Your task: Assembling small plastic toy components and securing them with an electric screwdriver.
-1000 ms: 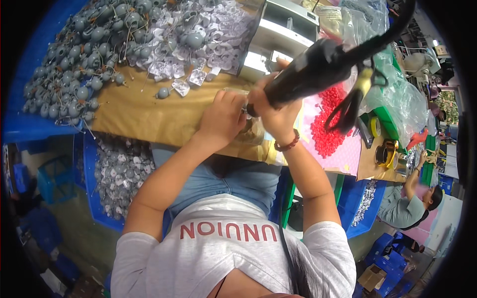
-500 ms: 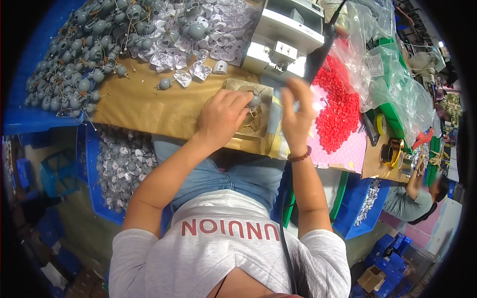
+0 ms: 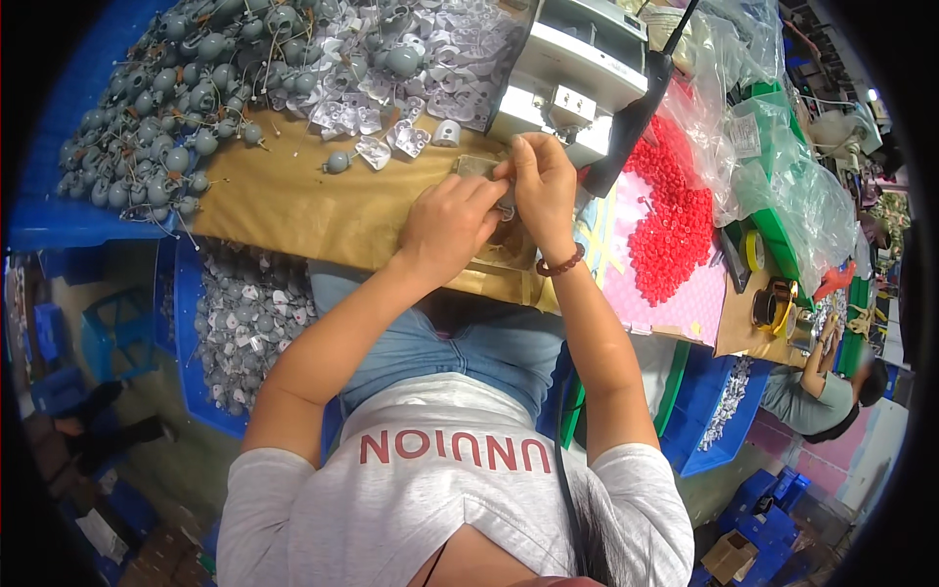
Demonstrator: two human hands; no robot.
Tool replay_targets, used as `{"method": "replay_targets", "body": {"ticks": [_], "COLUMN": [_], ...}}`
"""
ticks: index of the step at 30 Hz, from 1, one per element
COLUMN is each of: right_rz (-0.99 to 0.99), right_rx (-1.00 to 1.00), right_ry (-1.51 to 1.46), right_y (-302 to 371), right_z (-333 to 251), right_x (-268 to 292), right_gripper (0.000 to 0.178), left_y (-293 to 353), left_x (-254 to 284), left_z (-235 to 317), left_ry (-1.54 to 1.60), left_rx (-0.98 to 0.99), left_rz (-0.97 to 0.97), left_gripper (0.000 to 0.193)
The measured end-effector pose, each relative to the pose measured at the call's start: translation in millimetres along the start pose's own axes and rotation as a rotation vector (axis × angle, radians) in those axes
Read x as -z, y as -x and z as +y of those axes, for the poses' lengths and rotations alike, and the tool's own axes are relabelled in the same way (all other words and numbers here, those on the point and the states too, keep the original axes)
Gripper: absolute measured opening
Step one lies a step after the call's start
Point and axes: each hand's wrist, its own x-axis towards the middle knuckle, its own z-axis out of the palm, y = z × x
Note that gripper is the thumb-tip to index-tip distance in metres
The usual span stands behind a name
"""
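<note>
My left hand (image 3: 446, 230) bends its fingers over a shallow tray (image 3: 475, 165) at the table's front edge. They close on a grey round part, almost hidden now, with a pale wire loop (image 3: 507, 211) showing beside the fingertips. Right against it, my right hand (image 3: 548, 191) has thumb and forefinger pinched together above the part. Whatever the pinch holds is hidden. Left of the tray lie a loose grey round part (image 3: 337, 162) and a few white plastic shells (image 3: 373, 152).
Behind the tray stands a white bench machine (image 3: 577, 49). A heap of grey round parts (image 3: 147, 127) and a pile of white shells (image 3: 460, 59) cover the far left. Small red pieces (image 3: 670, 215) lie on pink sheeting at right. A blue bin (image 3: 210, 391) stands below the table.
My right hand has come in from the right of the tray to meet my left, its fingers closing to a pinch. My left hand stays over the tray.
</note>
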Motion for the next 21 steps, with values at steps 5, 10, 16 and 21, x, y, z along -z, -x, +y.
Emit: {"method": "replay_targets", "body": {"ticks": [5, 10, 16, 21], "right_rz": [-0.126, -0.026, 0.037, -0.019], "right_rx": [0.092, 0.112, 0.236, 0.28], "right_ry": [-0.029, 0.246, 1.195, 1.361], "right_y": [4, 1, -8, -10], "right_z": [-15, 9, 42, 60], "right_x": [34, 139, 199, 212], "right_gripper": [0.023, 0.019, 0.02, 0.018], "left_y": [9, 37, 32, 8], "left_x": [20, 159, 129, 62], "left_z": [-1, -25, -73, -92], "left_ry": [0.243, -0.022, -0.421, -0.492], "left_rx": [0.066, 0.176, 0.055, 0.117], "left_rz": [-0.012, -0.867, -0.192, -0.003], "left_gripper": [0.032, 0.032, 0.025, 0.022]}}
